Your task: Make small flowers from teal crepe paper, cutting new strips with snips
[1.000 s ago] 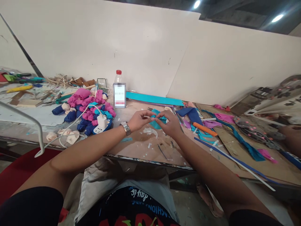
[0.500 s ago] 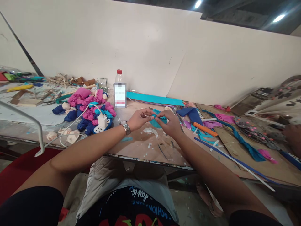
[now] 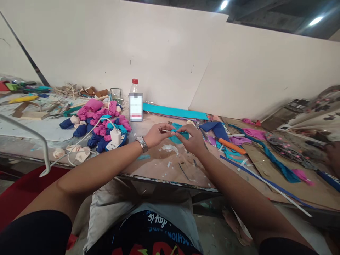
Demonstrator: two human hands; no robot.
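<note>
A small piece of teal crepe paper or cloth (image 3: 175,138) is pinched between both hands, a little above the table. My left hand (image 3: 158,134), with a metal watch on its wrist, grips the piece from the left, thumb against fingers. From the right, my right hand (image 3: 191,137) pinches the same piece, and the thumbs nearly meet. The fingers cover part of it, so its full shape is hidden. Just right of my right hand lie a dark blue folded strip (image 3: 216,130) and an orange-handled cutter (image 3: 232,146).
A heap of pink, navy and teal crumpled pieces (image 3: 99,122) lies to the left, beside a power strip with a white charger (image 3: 115,136). Behind stand a red-capped bottle (image 3: 135,85) and a phone (image 3: 135,107). Another person's hand (image 3: 333,156) shows at the far right.
Both hands stay in nearly the same place, the fingertips shifting slightly on the teal piece. My legs have spread a little under the table.
</note>
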